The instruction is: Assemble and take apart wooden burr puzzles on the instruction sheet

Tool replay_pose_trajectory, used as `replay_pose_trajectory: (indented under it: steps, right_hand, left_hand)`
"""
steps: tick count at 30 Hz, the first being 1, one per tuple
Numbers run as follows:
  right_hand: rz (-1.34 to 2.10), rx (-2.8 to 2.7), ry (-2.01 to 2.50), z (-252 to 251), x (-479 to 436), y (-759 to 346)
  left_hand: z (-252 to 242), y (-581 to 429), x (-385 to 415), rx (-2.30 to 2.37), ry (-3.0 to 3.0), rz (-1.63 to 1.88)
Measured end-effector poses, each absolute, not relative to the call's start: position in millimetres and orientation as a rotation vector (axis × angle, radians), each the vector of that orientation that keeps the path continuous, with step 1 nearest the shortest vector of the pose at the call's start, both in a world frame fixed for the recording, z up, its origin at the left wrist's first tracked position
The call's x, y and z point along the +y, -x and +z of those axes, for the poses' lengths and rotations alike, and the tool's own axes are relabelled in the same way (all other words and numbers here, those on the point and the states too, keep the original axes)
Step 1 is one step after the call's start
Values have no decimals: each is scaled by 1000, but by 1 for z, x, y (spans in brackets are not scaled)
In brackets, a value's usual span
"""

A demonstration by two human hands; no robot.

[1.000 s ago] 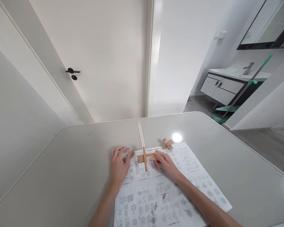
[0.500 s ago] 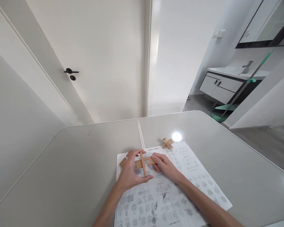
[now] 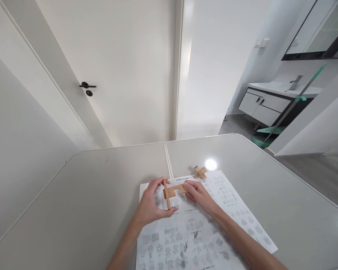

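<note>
Wooden stick (image 3: 166, 195) crossing notched bar (image 3: 176, 189), seemingly interlocked.

White door (image 3: 135, 75), black lever handle (image 3: 87, 86). Grey worktop (image 3: 95, 195) with centre seam (image 3: 167, 161), lamp glare (image 3: 211, 164) on it. Right: open bathroom, grey floor (image 3: 235, 125), white vanity cabinet (image 3: 263, 108) with tap (image 3: 295, 80), mirror (image 3: 317, 32) above, green mop (image 3: 301, 98) leaning.

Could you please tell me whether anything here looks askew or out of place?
Nothing stands out: the sheet lies flat on the table, the left hand and right hand hold wooden pieces over it, and a small cross sits at its far edge.
</note>
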State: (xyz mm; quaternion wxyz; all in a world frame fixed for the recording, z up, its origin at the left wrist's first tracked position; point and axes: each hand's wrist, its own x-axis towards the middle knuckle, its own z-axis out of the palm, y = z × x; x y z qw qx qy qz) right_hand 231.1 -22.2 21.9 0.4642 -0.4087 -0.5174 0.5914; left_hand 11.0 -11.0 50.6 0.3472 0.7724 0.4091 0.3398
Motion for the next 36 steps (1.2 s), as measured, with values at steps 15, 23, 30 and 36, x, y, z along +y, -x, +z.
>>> replay_pose_trajectory:
  steps: [15,23,30,36]
  right_hand:
    - [1211,-1818,1270,61,-22,-261]
    - [1476,-1781,1254,39,-16,-271]
    - [1496,-1858,1314,42,3,-244]
    - [1421,-1909,1403,36,16,-226]
  left_hand:
    - [64,42,11,1261,-2226,514]
    - [68,18,31,976,-2351,300]
    - [70,27,41,913,-2410,177]
    - [59,33,17,1167,-2331,420]
